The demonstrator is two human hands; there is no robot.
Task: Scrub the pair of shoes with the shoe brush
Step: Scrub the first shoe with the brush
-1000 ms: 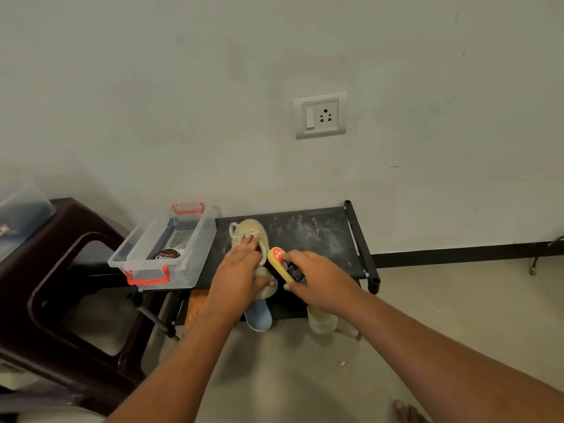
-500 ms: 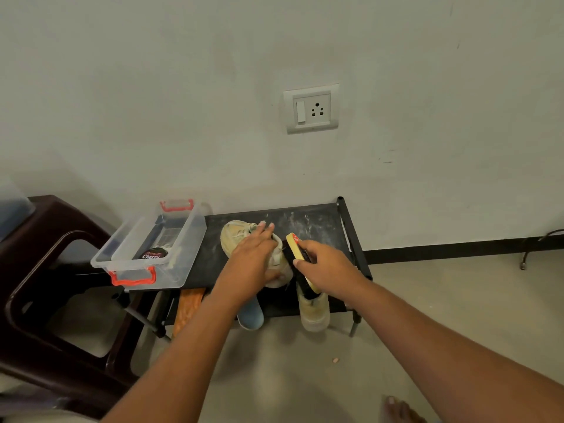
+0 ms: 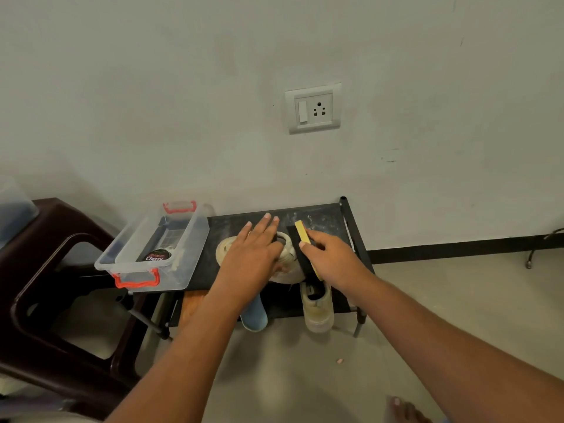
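Note:
A cream shoe [image 3: 285, 264] lies on the top of a black shoe rack [image 3: 323, 218]. My left hand [image 3: 253, 254] lies flat over it with fingers straight, pressing it down. My right hand [image 3: 331, 259] grips a shoe brush [image 3: 302, 244] with a yellow back and black bristles, held against the shoe's right side. The second cream shoe [image 3: 317, 306] stands on the lower shelf, below my right hand, toe pointing toward me.
A clear plastic bin [image 3: 146, 270] with red handles holds a polish tin [image 3: 155, 256] on the rack's left end. A dark brown plastic chair [image 3: 55, 270] stands left. A blue insole [image 3: 254, 315] hangs off the lower shelf. Wall socket [image 3: 314, 108] above. My bare foot [image 3: 403, 410] is at the bottom.
My left hand has gone from curling over the shoe to lying flat with straight fingers. The brush has swung from the shoe's top to its right side, and the shoe has turned.

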